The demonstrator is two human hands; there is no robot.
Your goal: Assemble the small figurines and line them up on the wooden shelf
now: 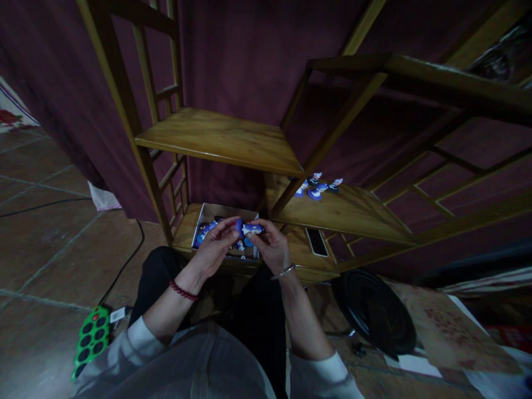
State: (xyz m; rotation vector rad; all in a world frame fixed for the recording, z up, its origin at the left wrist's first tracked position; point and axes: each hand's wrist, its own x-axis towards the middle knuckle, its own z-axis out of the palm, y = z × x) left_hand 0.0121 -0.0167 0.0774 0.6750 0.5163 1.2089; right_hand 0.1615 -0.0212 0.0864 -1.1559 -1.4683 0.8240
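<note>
Between my two hands is a small purple-and-white figurine (251,228), lying sideways above an open box. My left hand (218,244) is closed on its purple round base. The fingers of my right hand (272,244) pinch the other end. Below them the white cardboard box (206,213) stands on the low shelf, with several blue, purple and white pieces inside, partly hidden by my hands. To the right, several similar figurines (318,191) stand on a wooden shelf, some of them behind a slanting post.
A wooden shelf board (220,136) juts out above the box. On the low shelf at right lies a phone (316,242) with a dark screen. A black round stool (374,310) is at my right. A green power strip (92,338) and its cable lie on the tiled floor at left.
</note>
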